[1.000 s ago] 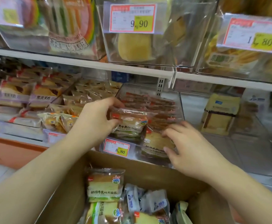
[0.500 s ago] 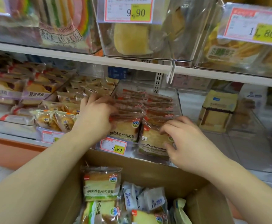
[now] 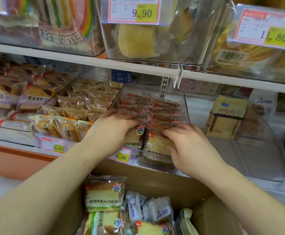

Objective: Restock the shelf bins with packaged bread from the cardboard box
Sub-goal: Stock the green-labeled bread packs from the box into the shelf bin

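Observation:
A clear shelf bin (image 3: 184,106) on the lower shelf holds two rows of packaged toast bread. My left hand (image 3: 111,131) grips the front pack of the left row (image 3: 135,139) by its top, fingers curled over it. My right hand (image 3: 187,146) rests on the front pack of the right row (image 3: 157,148), fingertips pressing at its upper edge. Below my arms stands the open cardboard box (image 3: 157,182). Inside it lie more toast packs (image 3: 104,194) and small white-wrapped buns (image 3: 160,211).
Left of the bin are trays of small cakes (image 3: 63,128) and purple-label sandwiches (image 3: 35,97). To the right stands a yellow bread bag (image 3: 226,116) in another clear bin. The upper shelf (image 3: 104,61) carries clear bins with price tags, close above my hands.
My left hand has set its toast pack down into the front of the bin's left row and pushed it in. My right hand moved up along the right front pack.

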`<state>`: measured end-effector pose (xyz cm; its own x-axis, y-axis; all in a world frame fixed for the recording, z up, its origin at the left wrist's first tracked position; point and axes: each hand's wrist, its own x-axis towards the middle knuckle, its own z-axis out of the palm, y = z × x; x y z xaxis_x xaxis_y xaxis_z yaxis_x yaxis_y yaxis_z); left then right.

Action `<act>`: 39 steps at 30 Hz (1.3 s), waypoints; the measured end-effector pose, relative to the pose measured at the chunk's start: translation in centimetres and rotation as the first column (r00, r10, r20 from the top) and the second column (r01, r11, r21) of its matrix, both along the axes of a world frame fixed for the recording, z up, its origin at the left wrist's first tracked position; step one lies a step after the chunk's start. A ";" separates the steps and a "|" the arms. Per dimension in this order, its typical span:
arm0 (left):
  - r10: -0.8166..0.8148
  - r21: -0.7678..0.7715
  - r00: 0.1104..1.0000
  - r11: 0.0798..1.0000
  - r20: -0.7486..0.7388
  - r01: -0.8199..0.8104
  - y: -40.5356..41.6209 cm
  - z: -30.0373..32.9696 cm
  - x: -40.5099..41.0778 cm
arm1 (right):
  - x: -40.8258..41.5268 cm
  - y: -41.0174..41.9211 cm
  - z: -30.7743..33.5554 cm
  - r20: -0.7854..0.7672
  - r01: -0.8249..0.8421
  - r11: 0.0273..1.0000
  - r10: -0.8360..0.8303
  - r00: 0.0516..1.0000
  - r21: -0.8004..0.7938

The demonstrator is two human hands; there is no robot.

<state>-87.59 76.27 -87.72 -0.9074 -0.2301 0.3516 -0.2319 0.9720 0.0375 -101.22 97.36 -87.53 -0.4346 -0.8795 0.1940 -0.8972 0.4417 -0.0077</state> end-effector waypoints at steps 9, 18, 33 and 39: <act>0.014 0.156 0.999 0.988 -0.033 -0.009 1.6 1.7 1.4 | 0.9 1.0 1.5 0.066 -0.020 0.998 0.024 0.998 -0.059; 0.097 0.283 0.994 0.953 0.039 -0.105 4.7 3.7 9.7 | 6.9 2.2 -0.2 0.267 -0.221 0.968 0.246 0.932 -0.120; 0.262 0.462 0.925 0.807 0.275 -0.366 2.7 3.9 17.8 | 14.5 -5.3 -11.0 0.524 -0.250 0.968 0.207 0.826 0.012; 0.227 0.516 0.920 0.772 0.320 -0.370 1.7 3.8 18.0 | 14.9 -6.4 -11.3 0.578 -0.069 0.995 0.019 0.816 0.066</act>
<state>-69.56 77.99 -83.89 -0.7952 -0.5924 -0.1293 -0.5779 0.6759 0.4574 -86.31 91.00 -98.88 -0.4049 -0.9018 -0.1511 -0.7581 0.4235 -0.4960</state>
